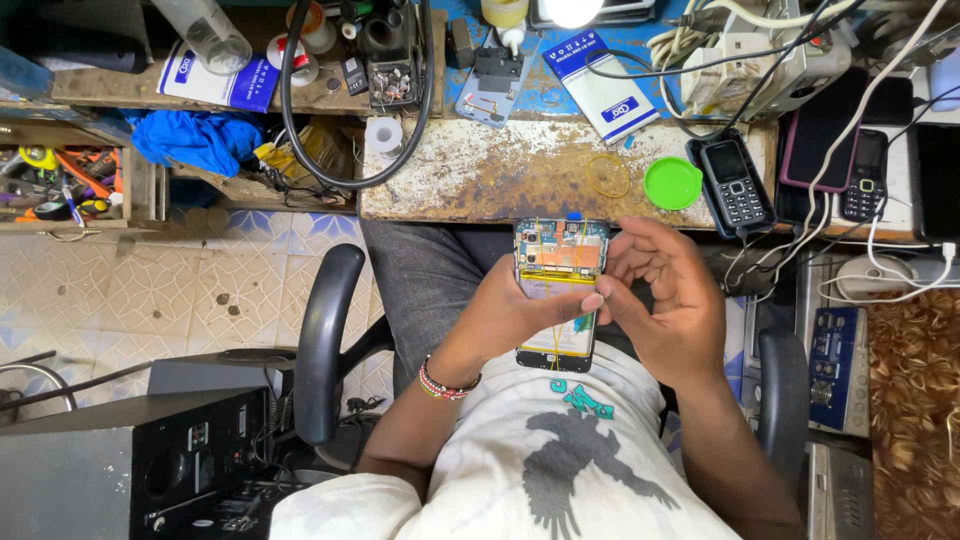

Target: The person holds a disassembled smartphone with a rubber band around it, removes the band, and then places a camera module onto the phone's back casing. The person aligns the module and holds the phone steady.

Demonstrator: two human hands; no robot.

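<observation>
Head view | workbench [480, 175] rusty, sat just past the knees, keeping green lid [672, 183] and keypad phone [733, 183] reachable | opened smartphone [559, 292] was over the lap, back off, banded with rubber bands | left hand [520, 315] gripped it from below, thumb across | right hand [665, 300] half-curled, fingertips at its right edge, steadying.
</observation>
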